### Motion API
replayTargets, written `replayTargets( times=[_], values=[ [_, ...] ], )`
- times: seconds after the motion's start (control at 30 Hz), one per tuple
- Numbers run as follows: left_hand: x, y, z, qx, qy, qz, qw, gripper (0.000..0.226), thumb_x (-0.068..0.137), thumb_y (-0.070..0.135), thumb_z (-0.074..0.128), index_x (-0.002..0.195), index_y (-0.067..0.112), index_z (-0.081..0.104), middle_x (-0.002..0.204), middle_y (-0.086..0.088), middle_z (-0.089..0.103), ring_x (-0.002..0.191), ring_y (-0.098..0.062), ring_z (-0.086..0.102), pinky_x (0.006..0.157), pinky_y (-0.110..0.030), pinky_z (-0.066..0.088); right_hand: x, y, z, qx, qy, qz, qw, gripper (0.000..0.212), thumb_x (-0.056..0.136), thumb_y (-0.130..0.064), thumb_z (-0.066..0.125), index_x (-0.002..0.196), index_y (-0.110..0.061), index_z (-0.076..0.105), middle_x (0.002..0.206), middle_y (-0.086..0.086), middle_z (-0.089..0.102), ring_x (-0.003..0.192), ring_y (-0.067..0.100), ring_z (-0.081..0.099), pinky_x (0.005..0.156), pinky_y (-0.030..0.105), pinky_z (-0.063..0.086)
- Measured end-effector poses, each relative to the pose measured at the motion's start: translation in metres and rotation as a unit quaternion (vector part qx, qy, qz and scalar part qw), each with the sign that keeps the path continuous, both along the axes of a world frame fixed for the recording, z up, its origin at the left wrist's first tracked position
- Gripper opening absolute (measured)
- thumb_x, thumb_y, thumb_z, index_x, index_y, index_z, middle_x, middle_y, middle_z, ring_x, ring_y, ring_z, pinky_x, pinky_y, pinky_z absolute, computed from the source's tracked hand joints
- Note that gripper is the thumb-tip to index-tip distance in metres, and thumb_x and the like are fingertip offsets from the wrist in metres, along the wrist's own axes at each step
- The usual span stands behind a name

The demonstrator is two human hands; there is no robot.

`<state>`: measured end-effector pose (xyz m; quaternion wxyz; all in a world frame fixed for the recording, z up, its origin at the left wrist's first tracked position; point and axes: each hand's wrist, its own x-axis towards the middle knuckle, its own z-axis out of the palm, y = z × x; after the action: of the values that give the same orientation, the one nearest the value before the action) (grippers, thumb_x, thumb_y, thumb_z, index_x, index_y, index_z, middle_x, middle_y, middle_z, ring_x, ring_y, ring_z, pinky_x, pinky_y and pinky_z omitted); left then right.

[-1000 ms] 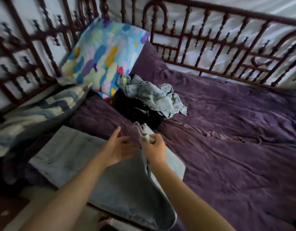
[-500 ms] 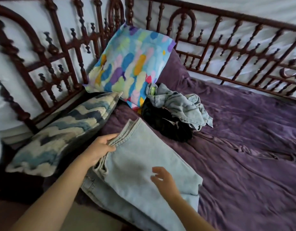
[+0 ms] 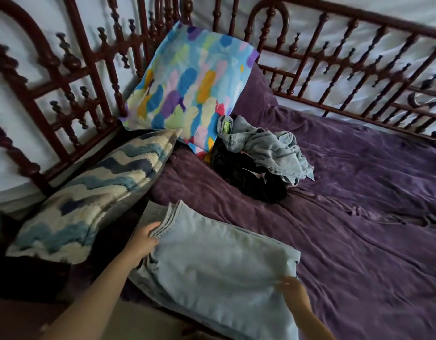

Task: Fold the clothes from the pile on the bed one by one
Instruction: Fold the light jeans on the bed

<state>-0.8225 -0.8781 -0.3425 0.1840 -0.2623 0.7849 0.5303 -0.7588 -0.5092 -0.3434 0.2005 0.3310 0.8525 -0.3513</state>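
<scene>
At the near left edge of the bed point(image 3: 383, 278), one pair of light blue jeans point(image 3: 219, 273) lies folded into a flat stack of several layers. The leg hems sit at the far left end of the stack. Its near end reaches the edge of the bed.

Left hand point(image 3: 144, 238): placed at the left side of the stack, at the hems. The fingers curl against the stacked hem edges, and the grip is closed on those layers.

Right hand point(image 3: 294, 292): placed at the near right corner of the stack, touching the cloth. The hand is blurred. Whether its grip pinches the cloth or only rests on it cannot be told.

Pile point(image 3: 256, 168): located farther back on the bed, apart from the jeans. It consists of a crumpled pale denim garment point(image 3: 273, 150) lying on top of a black garment point(image 3: 251, 185). A green label point(image 3: 227, 126) shows at one end of the denim garment.

A wrinkled purple cover point(image 3: 359, 180) spreads over the bed. A cushion point(image 3: 89, 197) with a blue and cream zigzag pattern leans at the left, near the hems. A multicoloured pillow point(image 3: 192, 87) stands behind the cushion, tilted against the dark red frame point(image 3: 334, 62), and touches the left side of the pile. The frame, built of turned spindles, runs along the left and far sides of the bed.
</scene>
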Motion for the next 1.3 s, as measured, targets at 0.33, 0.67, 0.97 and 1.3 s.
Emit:
replayTargets(
  times=[0.33,0.67,0.97,1.3],
  values=[
    [0.050,0.028,0.009,-0.413,0.114,-0.179,0.886,0.071,0.062,0.006,0.082,0.128,0.005,0.056,0.122,-0.028,0.055,0.108,-0.046,0.055,0.083,-0.052,0.050,0.034,0.008,-0.026,-0.068,-0.105,-0.164,0.979,0.062,0.087,-0.017,0.065,0.129,0.020,0.040,0.135,0.031,0.045,0.126,0.037,0.047,0.107,0.038,0.034],
    [0.077,0.043,-0.034,-0.457,0.003,-0.399,0.795,0.064,0.096,0.047,0.034,0.149,0.038,-0.001,0.159,-0.009,-0.005,0.145,-0.032,-0.008,0.116,-0.046,-0.004,0.033,0.032,-0.021,-0.127,-0.096,-0.236,0.959,0.054,0.070,0.002,0.077,0.114,0.021,0.051,0.107,0.026,0.061,0.096,0.038,0.059,0.084,0.044,0.048],
    [0.041,0.099,-0.006,-0.431,-0.077,-0.343,0.831,0.043,0.096,0.046,0.032,0.131,0.029,0.050,0.154,-0.012,0.019,0.140,-0.041,0.011,0.112,-0.053,0.011,0.039,0.046,-0.011,-0.138,-0.072,-0.177,0.972,0.033,0.076,0.004,0.069,0.106,0.012,0.057,0.095,0.019,0.061,0.084,0.027,0.056,0.069,0.033,0.047],
    [-0.021,0.260,0.011,-0.306,0.149,-0.529,0.778,0.039,0.094,0.037,0.043,0.126,0.016,0.050,0.137,-0.006,0.043,0.129,-0.028,0.035,0.103,-0.042,0.031,0.052,0.041,-0.014,-0.114,-0.008,-0.103,0.988,0.041,0.079,-0.012,0.070,0.115,0.000,0.054,0.096,0.007,0.060,0.087,0.019,0.054,0.072,0.026,0.043]
  ],
)
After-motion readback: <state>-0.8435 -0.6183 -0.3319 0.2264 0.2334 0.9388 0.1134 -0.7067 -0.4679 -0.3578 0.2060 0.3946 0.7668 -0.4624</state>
